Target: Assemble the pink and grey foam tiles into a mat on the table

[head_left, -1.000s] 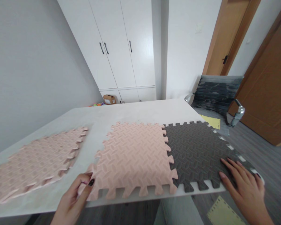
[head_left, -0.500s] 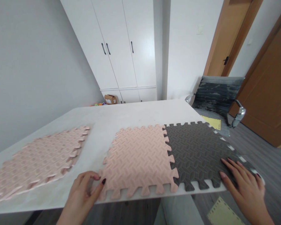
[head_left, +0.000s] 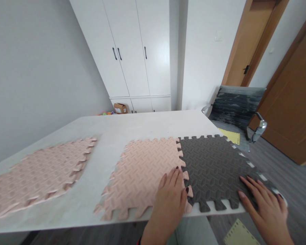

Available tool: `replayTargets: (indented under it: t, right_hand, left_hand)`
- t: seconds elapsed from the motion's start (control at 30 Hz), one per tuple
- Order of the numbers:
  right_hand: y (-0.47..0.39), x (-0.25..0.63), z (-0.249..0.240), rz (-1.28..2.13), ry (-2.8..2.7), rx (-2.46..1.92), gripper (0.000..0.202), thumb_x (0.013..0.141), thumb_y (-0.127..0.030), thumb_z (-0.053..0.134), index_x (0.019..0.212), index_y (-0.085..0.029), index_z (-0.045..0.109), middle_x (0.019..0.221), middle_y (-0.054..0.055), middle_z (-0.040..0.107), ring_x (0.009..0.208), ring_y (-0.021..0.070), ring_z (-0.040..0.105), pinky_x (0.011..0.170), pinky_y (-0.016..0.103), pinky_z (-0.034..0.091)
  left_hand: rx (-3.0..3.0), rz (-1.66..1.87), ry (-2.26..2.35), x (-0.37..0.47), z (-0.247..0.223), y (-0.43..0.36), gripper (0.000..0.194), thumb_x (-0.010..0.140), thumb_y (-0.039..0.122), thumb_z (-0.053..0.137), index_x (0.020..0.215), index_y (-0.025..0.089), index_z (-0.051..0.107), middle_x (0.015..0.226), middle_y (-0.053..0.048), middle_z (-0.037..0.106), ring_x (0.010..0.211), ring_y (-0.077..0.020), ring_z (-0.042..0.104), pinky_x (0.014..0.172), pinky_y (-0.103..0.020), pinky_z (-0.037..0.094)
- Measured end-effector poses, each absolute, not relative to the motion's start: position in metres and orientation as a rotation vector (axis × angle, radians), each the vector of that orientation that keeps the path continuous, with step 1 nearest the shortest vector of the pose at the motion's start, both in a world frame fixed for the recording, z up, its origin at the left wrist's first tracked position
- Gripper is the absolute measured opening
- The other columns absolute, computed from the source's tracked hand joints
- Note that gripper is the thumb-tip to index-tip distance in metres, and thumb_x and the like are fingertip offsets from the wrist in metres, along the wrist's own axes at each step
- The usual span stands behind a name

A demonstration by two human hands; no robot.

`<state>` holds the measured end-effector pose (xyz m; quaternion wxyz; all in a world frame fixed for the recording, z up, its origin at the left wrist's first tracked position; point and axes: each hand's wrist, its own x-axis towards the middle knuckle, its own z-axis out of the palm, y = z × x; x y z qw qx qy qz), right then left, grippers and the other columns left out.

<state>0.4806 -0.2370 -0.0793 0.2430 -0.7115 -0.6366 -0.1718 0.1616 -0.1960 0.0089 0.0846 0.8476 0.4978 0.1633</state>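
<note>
A pink foam tile [head_left: 142, 170] and a dark grey foam tile [head_left: 211, 166] lie side by side on the white table [head_left: 142, 124], their toothed edges meeting. Flat on the pink tile, close to that seam, rests my left hand [head_left: 169, 197], palm down with nothing held. My right hand [head_left: 266, 204] lies with spread fingers on the near right corner of the grey tile. Further left sits a separate stack of pink tiles [head_left: 48, 170], untouched.
Beyond the table stand white cupboards [head_left: 140, 61] and a small cardboard box [head_left: 120, 108]. A dark chair [head_left: 237, 105] is at the right, beside a wooden door [head_left: 288, 92]. Yellow pieces [head_left: 241, 233] lie below the table's right side.
My left hand has moved right, from the pink tile's near left corner onto the tile beside the seam, and its fingers have straightened. My right hand has barely moved.
</note>
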Motion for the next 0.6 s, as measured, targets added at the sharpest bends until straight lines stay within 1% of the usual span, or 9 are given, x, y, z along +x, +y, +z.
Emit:
replayTargets:
  t: [0.07, 0.13, 0.3, 0.4, 0.47, 0.53, 0.6]
  right_hand:
    - [-0.237, 0.479, -0.078, -0.466, -1.741, -1.945, 0.057, 0.089, -0.061, 0.028, 0.131, -0.029, 0.049, 0.133, 0.004, 0.054, 0.127, 0.0294, 0.042, 0.109, 0.058, 0.019]
    - [-0.236, 0.477, -0.076, -0.462, -1.737, -1.951, 0.056, 0.089, -0.061, 0.028, 0.131, -0.029, 0.048, 0.133, 0.004, 0.054, 0.128, 0.0291, 0.042, 0.109, 0.058, 0.019]
    - [-0.238, 0.477, -0.075, -0.468, -1.720, -1.955, 0.059, 0.089, -0.064, 0.027, 0.132, -0.030, 0.048, 0.133, 0.003, 0.053, 0.127, 0.0295, 0.043, 0.108, 0.059, 0.020]
    - [-0.237, 0.486, -0.072, -0.393, -1.748, -1.954, 0.060, 0.087, -0.066, 0.029, 0.129, -0.029, 0.052, 0.131, 0.004, 0.055, 0.124, 0.0315, 0.046, 0.105, 0.060, 0.027]
    - [-0.231, 0.489, -0.061, -0.304, -1.797, -1.922, 0.060, 0.087, -0.067, 0.031, 0.123, -0.027, 0.057, 0.126, 0.006, 0.059, 0.118, 0.0322, 0.051, 0.101, 0.059, 0.033]
    - [-0.219, 0.481, -0.040, -0.211, -1.875, -1.846, 0.056, 0.088, -0.063, 0.034, 0.121, -0.025, 0.059, 0.125, 0.008, 0.060, 0.115, 0.0309, 0.054, 0.101, 0.058, 0.035]
    - [-0.201, 0.458, -0.012, -0.114, -2.001, -1.718, 0.051, 0.092, -0.055, 0.036, 0.128, -0.024, 0.054, 0.133, 0.008, 0.054, 0.121, 0.0279, 0.051, 0.105, 0.055, 0.034]
  left_hand:
    - [2.497, 0.471, 1.576, 0.174, 0.003, -0.193, 0.049, 0.093, 0.029, 0.034, 0.139, 0.014, 0.042, 0.147, -0.009, 0.040, 0.137, -0.0254, 0.036, 0.112, -0.053, 0.034]
    - [2.496, 0.466, 1.614, 0.179, -0.004, -0.192, 0.050, 0.093, 0.031, 0.034, 0.138, 0.013, 0.044, 0.146, -0.010, 0.041, 0.136, -0.0270, 0.037, 0.111, -0.055, 0.035]
    - [2.501, 0.515, 1.617, 0.179, -0.007, -0.192, 0.049, 0.093, 0.034, 0.036, 0.137, 0.015, 0.046, 0.144, -0.009, 0.044, 0.135, -0.0269, 0.039, 0.109, -0.056, 0.038]
    - [2.480, 0.503, 1.614, 0.179, -0.005, -0.192, 0.049, 0.093, 0.034, 0.037, 0.137, 0.014, 0.045, 0.144, -0.008, 0.044, 0.135, -0.0265, 0.039, 0.110, -0.055, 0.037]
    - [2.462, 0.512, 1.627, 0.179, -0.004, -0.193, 0.050, 0.092, 0.034, 0.039, 0.137, 0.014, 0.045, 0.144, -0.008, 0.044, 0.135, -0.0262, 0.039, 0.111, -0.055, 0.036]
    - [2.459, 0.534, 1.645, 0.180, -0.005, -0.194, 0.049, 0.092, 0.033, 0.039, 0.136, 0.014, 0.046, 0.144, -0.008, 0.045, 0.134, -0.0262, 0.040, 0.111, -0.055, 0.035]
    - [2.468, 0.559, 1.670, 0.181, -0.006, -0.195, 0.048, 0.092, 0.033, 0.039, 0.136, 0.015, 0.046, 0.144, -0.007, 0.045, 0.134, -0.0256, 0.040, 0.110, -0.055, 0.036]
